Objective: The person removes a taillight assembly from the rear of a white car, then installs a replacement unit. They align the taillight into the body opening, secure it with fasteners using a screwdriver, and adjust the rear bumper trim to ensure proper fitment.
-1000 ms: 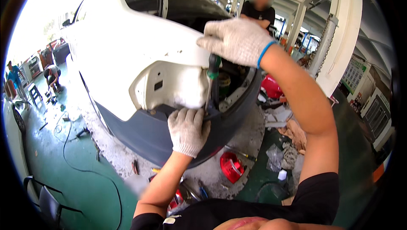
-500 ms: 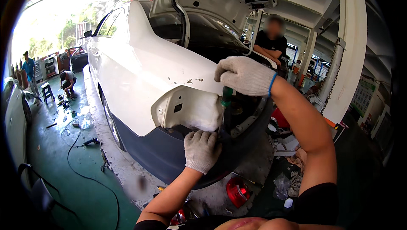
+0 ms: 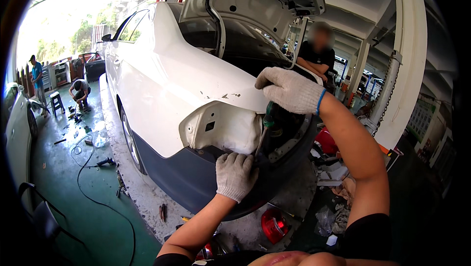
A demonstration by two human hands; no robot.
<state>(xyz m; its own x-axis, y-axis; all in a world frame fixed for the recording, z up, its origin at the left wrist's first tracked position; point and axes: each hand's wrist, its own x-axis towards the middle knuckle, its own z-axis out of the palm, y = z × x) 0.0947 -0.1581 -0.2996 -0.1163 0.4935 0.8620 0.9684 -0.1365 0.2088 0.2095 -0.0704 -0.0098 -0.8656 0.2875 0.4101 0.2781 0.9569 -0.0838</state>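
Observation:
A white car [image 3: 162, 70] stands with its trunk lid up and a tail-lamp opening [image 3: 225, 126] bare at the rear corner. My right hand [image 3: 289, 89], in a white knit glove, is closed around the top of a green-handled screwdriver [image 3: 268, 119]. Its shaft points down, leaning slightly, to the upper edge of the dark grey bumper [image 3: 196, 180]. Beside the shaft's lower end, my left hand [image 3: 235, 175], also gloved, has its fingers bent over the bumper edge. The screwdriver's tip is hidden near those fingers.
A red tail lamp [image 3: 274, 226] lies on the floor below the bumper. A person [image 3: 316, 55] leans by the trunk, and another crouches far left. A cable [image 3: 98, 195] and a power tool [image 3: 105, 161] lie on the green floor. Scraps [image 3: 338, 173] are heaped at right.
The screwdriver leans more to the right at its top, with my right hand shifted slightly right. My left hand stays at the bumper edge. The whole view has moved a little.

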